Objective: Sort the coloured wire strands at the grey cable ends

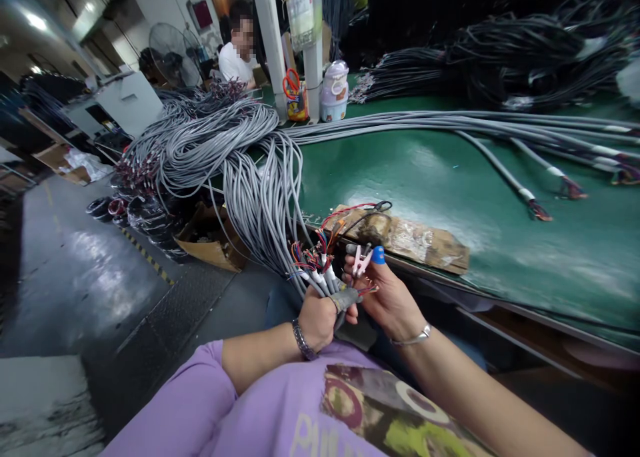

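My left hand (320,318) is closed around a bundle of grey cables (267,237), near their white-banded ends. Thin coloured wires (313,257) fan out of those ends above my fist. A grey wrapped piece, either a thumb cover or a cable end, lies across the front of this hand; I cannot tell which. My right hand (393,304), with a blue cap (379,254) on its thumb, pinches a small pink clip (361,262). Short bare-tipped wires (369,288) stick out between my hands, just below the clip.
A taped wooden board (425,244) with red and black leads lies along the green table's (500,177) front edge. Long grey cables (425,118) stretch across the table. Scissors (291,82) and a lilac container (335,90) stand by a post. Another person (235,60) sits behind.
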A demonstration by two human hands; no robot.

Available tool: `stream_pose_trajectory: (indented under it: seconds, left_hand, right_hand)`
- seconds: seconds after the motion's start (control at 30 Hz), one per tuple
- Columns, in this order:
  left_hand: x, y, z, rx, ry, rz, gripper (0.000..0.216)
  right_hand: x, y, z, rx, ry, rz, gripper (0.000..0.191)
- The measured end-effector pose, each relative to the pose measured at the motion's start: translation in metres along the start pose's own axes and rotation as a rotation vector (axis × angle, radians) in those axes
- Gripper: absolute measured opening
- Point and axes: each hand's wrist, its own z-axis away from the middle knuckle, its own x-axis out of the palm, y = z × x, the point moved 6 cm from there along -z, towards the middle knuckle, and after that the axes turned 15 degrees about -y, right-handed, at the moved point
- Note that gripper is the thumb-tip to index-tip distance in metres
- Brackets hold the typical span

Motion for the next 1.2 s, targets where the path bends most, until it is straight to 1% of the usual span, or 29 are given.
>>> stream_pose_trajectory:
  seconds: [0.2,0.4,0.5,0.53,0.6,0.67,0.73,0.8,0.9,0.97,1.03,1.2]
  left_hand:
    - [-0.002,0.001,0.005,-0.008,-0.005,0.017,0.034]
    - [-0.007,0.001,0.012,-0.003,-0.023,0.025,0.038]
    - [-0.008,0.001,0.011,0.016,-0.018,0.004,0.040]
    - [-0.008,0.001,0.010,0.020,-0.016,-0.004,0.041]
    - [-0.009,-0.001,0.009,0.024,-0.008,-0.017,0.041]
    - [-0.010,-0.002,0.009,0.027,-0.011,-0.033,0.041]
    - [-0.011,-0.003,0.009,0.021,-0.043,-0.064,0.041]
    - [-0.009,-0.003,0.008,-0.021,-0.122,-0.116,0.040]
    - [-0.005,-0.007,0.008,-0.157,-0.274,-0.198,0.041]
    - [-0.005,-0.007,0.009,-0.214,-0.323,-0.220,0.041]
    - [-0.007,-0.007,0.009,-0.206,-0.307,-0.206,0.040]
    - [-0.013,-0.005,0.010,-0.107,-0.202,-0.140,0.040]
  right_hand:
    - [-0.001,0.002,0.004,-0.001,-0.053,0.021,0.042]
    - [0.006,-0.008,0.013,0.071,-0.124,0.177,0.054]
    - [0.015,-0.011,0.021,0.140,-0.211,0.286,0.058]
    - [0.018,-0.009,0.025,0.178,-0.257,0.330,0.057]
    - [0.022,-0.004,0.033,0.222,-0.327,0.438,0.049]
    - [0.020,-0.003,0.040,0.186,-0.316,0.554,0.036]
    - [0.017,-0.005,0.045,0.112,-0.254,0.630,0.025]
    - [0.015,-0.007,0.048,0.083,-0.235,0.675,0.023]
    - [0.019,-0.007,0.049,0.163,-0.325,0.772,0.026]
    - [0.022,-0.007,0.048,0.222,-0.386,0.826,0.027]
    - [0.023,-0.007,0.046,0.231,-0.390,0.826,0.028]
    - [0.017,-0.004,0.045,0.140,-0.255,0.742,0.026]
